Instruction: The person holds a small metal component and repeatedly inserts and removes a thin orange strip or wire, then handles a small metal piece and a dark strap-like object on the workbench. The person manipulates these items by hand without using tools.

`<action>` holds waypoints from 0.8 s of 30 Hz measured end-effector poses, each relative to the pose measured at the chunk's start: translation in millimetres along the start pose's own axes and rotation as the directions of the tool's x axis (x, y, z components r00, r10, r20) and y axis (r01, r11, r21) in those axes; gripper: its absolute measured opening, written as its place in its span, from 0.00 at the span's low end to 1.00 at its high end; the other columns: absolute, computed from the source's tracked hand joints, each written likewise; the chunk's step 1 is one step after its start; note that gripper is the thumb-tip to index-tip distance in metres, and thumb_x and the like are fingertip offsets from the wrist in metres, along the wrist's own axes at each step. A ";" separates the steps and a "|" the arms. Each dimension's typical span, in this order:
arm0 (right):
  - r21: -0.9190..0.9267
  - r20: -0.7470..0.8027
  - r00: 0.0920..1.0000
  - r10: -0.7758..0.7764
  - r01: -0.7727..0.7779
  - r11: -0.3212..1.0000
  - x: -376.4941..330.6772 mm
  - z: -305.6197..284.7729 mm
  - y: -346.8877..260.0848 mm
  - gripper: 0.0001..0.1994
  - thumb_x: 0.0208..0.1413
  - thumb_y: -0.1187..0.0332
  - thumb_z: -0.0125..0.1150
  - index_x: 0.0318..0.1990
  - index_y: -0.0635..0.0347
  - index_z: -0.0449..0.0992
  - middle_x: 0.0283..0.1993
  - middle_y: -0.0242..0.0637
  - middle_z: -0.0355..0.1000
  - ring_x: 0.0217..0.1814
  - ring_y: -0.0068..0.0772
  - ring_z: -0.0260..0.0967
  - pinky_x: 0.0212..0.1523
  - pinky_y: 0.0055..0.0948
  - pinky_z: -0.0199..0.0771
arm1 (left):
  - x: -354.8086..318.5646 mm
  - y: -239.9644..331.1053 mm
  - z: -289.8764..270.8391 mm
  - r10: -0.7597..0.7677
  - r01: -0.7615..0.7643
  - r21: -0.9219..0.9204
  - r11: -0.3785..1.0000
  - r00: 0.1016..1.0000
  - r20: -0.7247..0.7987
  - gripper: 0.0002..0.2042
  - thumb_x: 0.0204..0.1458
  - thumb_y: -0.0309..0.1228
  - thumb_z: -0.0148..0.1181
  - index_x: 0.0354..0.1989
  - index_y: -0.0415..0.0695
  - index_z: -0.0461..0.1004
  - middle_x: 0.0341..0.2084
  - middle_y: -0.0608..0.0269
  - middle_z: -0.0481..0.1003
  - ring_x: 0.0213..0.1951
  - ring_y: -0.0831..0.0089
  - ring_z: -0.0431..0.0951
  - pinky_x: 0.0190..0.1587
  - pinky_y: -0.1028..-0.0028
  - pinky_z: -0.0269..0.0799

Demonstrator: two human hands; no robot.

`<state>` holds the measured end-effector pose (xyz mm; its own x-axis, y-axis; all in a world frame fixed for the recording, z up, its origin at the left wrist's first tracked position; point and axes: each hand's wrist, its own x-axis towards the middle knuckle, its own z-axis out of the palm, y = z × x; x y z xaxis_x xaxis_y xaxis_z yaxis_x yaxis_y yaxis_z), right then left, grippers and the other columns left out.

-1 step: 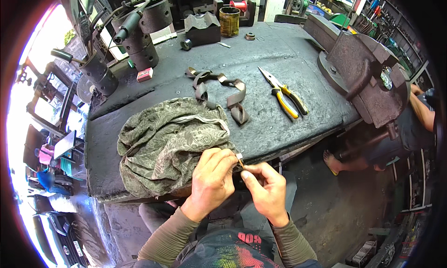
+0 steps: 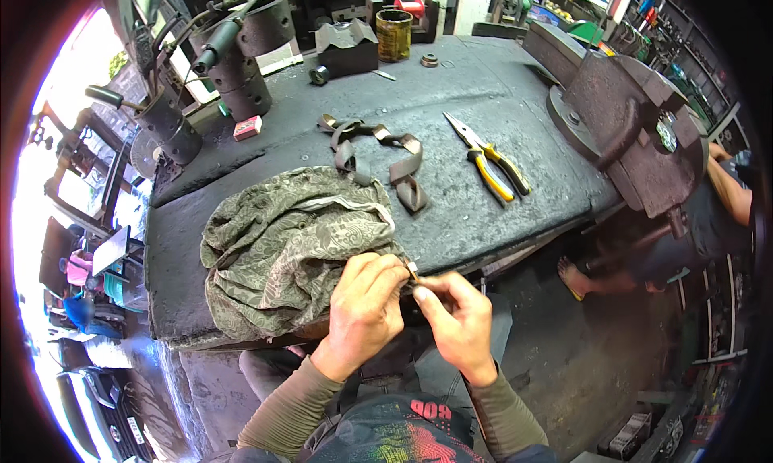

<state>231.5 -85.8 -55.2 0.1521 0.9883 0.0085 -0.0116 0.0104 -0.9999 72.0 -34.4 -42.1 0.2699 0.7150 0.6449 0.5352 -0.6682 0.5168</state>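
Note:
Both hands are closed together at the table's front edge, beside a crumpled olive patterned cloth (image 2: 290,254). Between my left hand (image 2: 366,302) and my right hand (image 2: 459,322) is a small thin piece (image 2: 413,269), pale at its upper end and copper-brown below. Its kind is too small to make out. The fingertips of each hand pinch it, and the left fingers partly hide it. Beyond the cloth lies a dark curled metal strip (image 2: 407,169). Yellow-and-black long-nose pliers (image 2: 489,159) rest right of the strip, their jaws pointing away.
A large bench vise (image 2: 620,117) stands at the table's right, with another person's bare foot (image 2: 572,276) and arm beyond it. Toward the back left are metal cylinders (image 2: 241,88) holding tools and a small red box (image 2: 248,128). A stained can (image 2: 394,36) stands at the back.
The whole view has shifted slightly. Both hands keep their pinch on the small piece, and nothing on the table has moved.

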 end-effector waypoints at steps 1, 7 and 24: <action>-0.002 0.011 1.000 0.012 -0.012 1.000 0.6 -1.3 -1.2 0.06 0.70 0.79 0.69 0.51 0.69 0.84 0.42 0.26 0.80 0.40 0.09 0.73 0.41 0.15 0.74 | 0.7 -0.2 -0.1 0.000 0.000 0.004 1.000 1.000 0.004 0.12 0.49 0.15 0.74 0.41 0.41 0.84 0.40 0.58 0.84 0.45 0.54 0.83 0.49 0.61 0.81; -0.002 -0.026 0.992 0.127 -0.127 0.992 0.7 1.1 1.5 0.05 0.70 0.78 0.71 0.50 0.68 0.84 0.42 0.27 0.82 0.41 0.09 0.73 0.41 0.15 0.75 | 0.6 -2.9 -1.7 0.028 -0.027 -0.019 0.999 0.999 0.019 0.16 0.46 0.13 0.70 0.44 0.39 0.82 0.44 0.57 0.83 0.48 0.52 0.82 0.51 0.59 0.81; -0.065 -0.041 0.983 -0.178 0.175 0.982 10.5 2.5 7.8 0.07 0.70 0.74 0.71 0.49 0.68 0.85 0.32 0.25 0.79 0.29 0.08 0.65 0.27 0.19 0.67 | 1.6 -7.6 0.4 0.050 -0.050 -0.011 0.999 0.999 0.019 0.14 0.48 0.13 0.71 0.44 0.39 0.83 0.44 0.57 0.83 0.48 0.52 0.82 0.51 0.59 0.81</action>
<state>230.5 -74.9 -62.8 0.1918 0.9638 0.1854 0.0795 0.1730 -0.9817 68.6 -28.2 -45.2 0.3113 0.6842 0.6595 0.5119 -0.7054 0.4902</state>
